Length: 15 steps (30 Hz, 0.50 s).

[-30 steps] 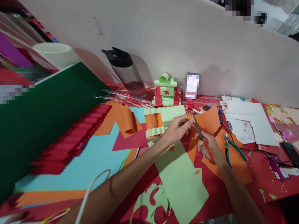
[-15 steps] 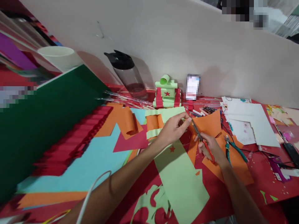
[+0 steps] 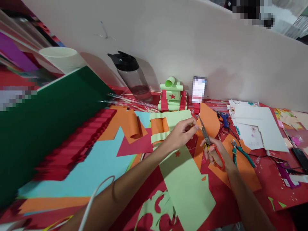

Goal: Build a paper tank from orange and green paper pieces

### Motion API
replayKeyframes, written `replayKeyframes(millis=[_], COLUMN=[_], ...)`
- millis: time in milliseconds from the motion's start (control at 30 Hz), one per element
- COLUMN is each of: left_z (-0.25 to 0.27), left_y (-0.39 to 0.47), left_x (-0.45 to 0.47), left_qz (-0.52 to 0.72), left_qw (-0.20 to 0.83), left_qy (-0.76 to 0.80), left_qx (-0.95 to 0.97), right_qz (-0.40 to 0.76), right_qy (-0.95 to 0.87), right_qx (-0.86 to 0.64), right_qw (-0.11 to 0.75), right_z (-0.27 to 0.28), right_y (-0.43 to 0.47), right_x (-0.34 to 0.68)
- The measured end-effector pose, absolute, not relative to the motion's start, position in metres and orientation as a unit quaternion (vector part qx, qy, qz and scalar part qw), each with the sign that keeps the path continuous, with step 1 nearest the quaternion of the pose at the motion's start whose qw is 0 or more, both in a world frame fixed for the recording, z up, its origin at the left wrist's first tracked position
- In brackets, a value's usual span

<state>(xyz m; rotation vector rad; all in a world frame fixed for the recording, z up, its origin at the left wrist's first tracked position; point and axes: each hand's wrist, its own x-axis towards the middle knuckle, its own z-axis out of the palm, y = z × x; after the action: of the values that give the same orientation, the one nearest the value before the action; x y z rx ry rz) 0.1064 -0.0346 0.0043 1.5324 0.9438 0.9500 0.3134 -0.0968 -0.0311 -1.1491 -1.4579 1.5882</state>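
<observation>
In the head view, my left hand (image 3: pixel 184 131) pinches a piece of orange paper (image 3: pixel 210 120) by its left edge, in front of the scissors. My right hand (image 3: pixel 216 151) grips scissors (image 3: pixel 205 134) with red and yellow handles. Their blades point up and to the left, against the paper close to my left fingertips. Below my left wrist, a small orange star (image 3: pixel 177 154) rests on a light green sheet (image 3: pixel 189 186). Behind my left hand lies a green paper piece with orange rolls (image 3: pixel 157 126).
Green-and-red rolled paper model (image 3: pixel 171 96), phone (image 3: pixel 199 89) and tilted bottle (image 3: pixel 132 75) stand along the white partition. A blue glue gun (image 3: pixel 224 119) and teal-handled pliers (image 3: pixel 242 154) lie to the right. Pleated red paper (image 3: pixel 77 144) and a green board (image 3: pixel 55 128) occupy the left.
The orange paper has turned and now stands more upright, uncovering the glue gun. The scissors have rotated slightly, and their red handle loop shows wider.
</observation>
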Motion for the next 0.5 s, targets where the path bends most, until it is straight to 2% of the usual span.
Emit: replayKeyframes(millis=[500], left_z=[0.0062], left_y=[-0.0363], left_x=[0.1061], left_qz=[0.386], left_qw=[0.497], left_qy=[0.39], left_qx=[0.672], right_qz=[0.617], right_qy=[-0.583], right_qx=[-0.434], right_qw=[0.302], right_z=[-0.0253], right_y=[-0.0948], right_x=[0.3185])
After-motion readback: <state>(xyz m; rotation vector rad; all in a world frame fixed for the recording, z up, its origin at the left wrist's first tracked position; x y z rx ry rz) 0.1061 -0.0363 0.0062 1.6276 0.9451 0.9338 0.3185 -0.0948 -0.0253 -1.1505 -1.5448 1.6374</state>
